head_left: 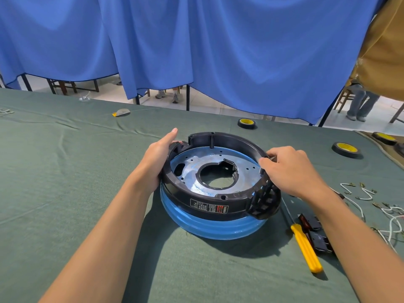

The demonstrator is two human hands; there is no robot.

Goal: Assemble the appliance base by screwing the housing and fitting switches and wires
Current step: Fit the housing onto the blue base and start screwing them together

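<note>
The black ring [207, 207] sits on a round blue base [209, 229] in the middle of the green table [65, 171]. The left hand [156, 160] holds the ring's left side, thumb sticking up. The right hand [290, 169] pinches the right edge with bent fingers. A yellow screwdriver [306, 248], black switches [319, 237] and white wires [360, 193] lie to the right.

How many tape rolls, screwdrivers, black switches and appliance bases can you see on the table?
Tape rolls: 3
Screwdriver: 1
Black switches: 2
Appliance base: 1
Total: 7
A dark shape cut off at the right edge is not counted.
</note>
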